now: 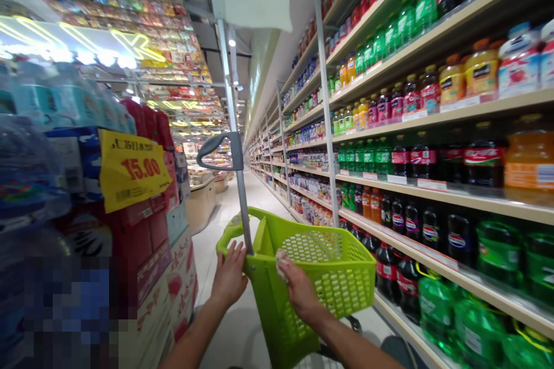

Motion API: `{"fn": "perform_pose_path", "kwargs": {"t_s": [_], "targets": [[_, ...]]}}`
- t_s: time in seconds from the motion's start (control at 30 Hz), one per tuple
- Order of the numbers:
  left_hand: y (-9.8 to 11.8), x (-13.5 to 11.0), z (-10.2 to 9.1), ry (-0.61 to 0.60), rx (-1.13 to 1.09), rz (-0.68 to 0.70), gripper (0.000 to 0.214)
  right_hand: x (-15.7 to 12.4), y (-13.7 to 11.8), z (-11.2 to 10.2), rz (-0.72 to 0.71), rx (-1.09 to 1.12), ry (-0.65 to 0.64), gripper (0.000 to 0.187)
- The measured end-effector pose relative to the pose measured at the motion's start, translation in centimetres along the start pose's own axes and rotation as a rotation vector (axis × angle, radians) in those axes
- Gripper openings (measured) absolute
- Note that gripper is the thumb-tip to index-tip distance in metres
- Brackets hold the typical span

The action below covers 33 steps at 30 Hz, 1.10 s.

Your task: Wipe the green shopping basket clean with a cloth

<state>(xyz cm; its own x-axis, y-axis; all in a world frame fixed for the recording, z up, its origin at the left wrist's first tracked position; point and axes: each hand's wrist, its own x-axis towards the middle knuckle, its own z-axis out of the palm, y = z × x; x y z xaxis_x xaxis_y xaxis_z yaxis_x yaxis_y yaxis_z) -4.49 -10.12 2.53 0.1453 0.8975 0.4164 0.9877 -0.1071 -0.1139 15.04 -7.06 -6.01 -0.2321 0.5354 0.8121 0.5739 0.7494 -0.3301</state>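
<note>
A lime-green plastic shopping basket [341,277] on wheels stands in the aisle in front of me, empty inside. A grey telescopic pole [237,144] with a grey handle [216,153] rises from its near rim. My left hand [229,277] rests on the near-left rim by the base of the pole, fingers curled over the edge. My right hand [294,285] is closed over the basket's near rim and holds a small pale crumpled thing I cannot make out.
Shelves of bottled soft drinks [415,161] line the right side. On the left stand stacked water packs and red cartons with a yellow 15.00 price sign [132,167]. The tiled aisle [255,196] runs ahead between them. A white sign [253,6] hangs overhead.
</note>
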Motion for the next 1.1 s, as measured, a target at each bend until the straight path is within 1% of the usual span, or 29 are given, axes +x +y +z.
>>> {"fn": "perform_pose_path", "kwargs": {"t_s": [0.07, 0.1, 0.2, 0.23, 0.27, 0.3, 0.33, 0.37, 0.4, 0.43, 0.5, 0.57, 0.6, 0.63, 0.67, 0.7, 0.83, 0.87, 0.9, 0.93, 0.97, 1.0, 1.1], "targets": [[-0.5, 0.0, 0.0, 0.025, -0.001, 0.007, 0.063, 3.4, -2.5, -1.6, -0.049, -0.01, 0.012, 0.053], [-0.8, 0.0, 0.0, 0.041, 0.008, -0.011, 0.063, 5.7, -3.8, -2.8, -0.076, -0.028, 0.043, 0.05], [-1.5, 0.0, -0.1, 0.054, 0.045, -0.07, 0.066, 14.5, -7.7, -5.7, -0.261, -0.129, 0.116, 0.043], [-1.7, 0.0, -0.1, 0.043, 0.055, -0.067, 0.067, 17.4, -8.8, -6.3, -0.317, -0.175, 0.144, 0.041], [-1.7, 0.0, -0.2, 0.029, 0.062, -0.055, 0.069, 19.9, -9.7, -6.6, -0.367, -0.225, 0.145, 0.04], [-1.7, 0.0, -0.3, 0.017, 0.068, -0.042, 0.07, 21.8, -10.3, -6.7, -0.406, -0.272, 0.13, 0.038], [-1.7, -0.1, -0.4, 0.007, 0.073, -0.035, 0.071, 22.8, -10.6, -6.7, -0.435, -0.318, 0.107, 0.037], [-1.6, -0.1, -0.5, -0.001, 0.077, -0.032, 0.071, 23.0, -10.4, -6.4, -0.459, -0.36, 0.068, 0.037], [-1.6, -0.1, -0.5, -0.007, 0.079, -0.032, 0.072, 22.4, -10.0, -6.0, -0.481, -0.398, 0.017, 0.038], [-1.5, -0.1, -0.6, -0.012, 0.079, -0.034, 0.072, 21.0, -9.3, -5.4, -0.505, -0.431, -0.046, 0.039], [-1.5, -0.1, -0.6, -0.016, 0.073, -0.039, 0.073, 16.8, -7.4, -3.8, -0.569, -0.484, -0.195, 0.042], [-1.6, -0.1, -0.5, -0.022, 0.07, -0.04, 0.073, 12.5, -5.6, -2.4, -0.636, -0.514, -0.331, 0.042], [-1.6, -0.1, -0.5, -0.028, 0.071, -0.038, 0.073, 11.1, -5.0, -1.8, -0.646, -0.521, -0.364, 0.041], [-1.7, -0.1, -0.4, -0.032, 0.072, -0.035, 0.073, 10.4, -4.7, -1.5, -0.653, -0.523, -0.382, 0.04], [-1.8, -0.1, -0.4, -0.035, 0.074, -0.033, 0.073, 10.4, -4.7, -1.4, -0.648, -0.521, -0.378, 0.04], [-1.9, -0.1, -0.4, -0.036, 0.074, -0.031, 0.074, 11.0, -5.0, -1.5, -0.628, -0.517, -0.353, 0.04], [-2.3, -0.2, -0.5, -0.029, 0.07, -0.027, 0.075, 16.4, -6.9, -2.9, -0.462, -0.489, -0.159, 0.037], [-2.4, -0.2, -0.6, -0.028, 0.071, -0.023, 0.075, 17.0, -7.1, -3.1, -0.435, -0.479, -0.132, 0.037], [-2.4, -0.3, -0.6, -0.03, 0.072, -0.019, 0.074, 16.8, -7.1, -3.0, -0.427, -0.469, -0.129, 0.037], [-2.5, -0.3, -0.7, -0.033, 0.074, -0.019, 0.074, 15.8, -6.8, -2.7, -0.433, -0.457, -0.149, 0.037], [-2.5, -0.4, -0.7, -0.034, 0.076, -0.018, 0.074, 14.0, -6.3, -2.2, -0.442, -0.445, -0.185, 0.037], [-2.5, -0.4, -0.8, -0.034, 0.077, -0.016, 0.074, 11.6, -5.6, -1.5, -0.456, -0.433, -0.235, 0.038], [-2.4, -0.5, -0.9, -0.031, 0.077, -0.018, 0.073, 2.6, -2.8, 0.9, -0.409, -0.397, -0.333, 0.036]]}}
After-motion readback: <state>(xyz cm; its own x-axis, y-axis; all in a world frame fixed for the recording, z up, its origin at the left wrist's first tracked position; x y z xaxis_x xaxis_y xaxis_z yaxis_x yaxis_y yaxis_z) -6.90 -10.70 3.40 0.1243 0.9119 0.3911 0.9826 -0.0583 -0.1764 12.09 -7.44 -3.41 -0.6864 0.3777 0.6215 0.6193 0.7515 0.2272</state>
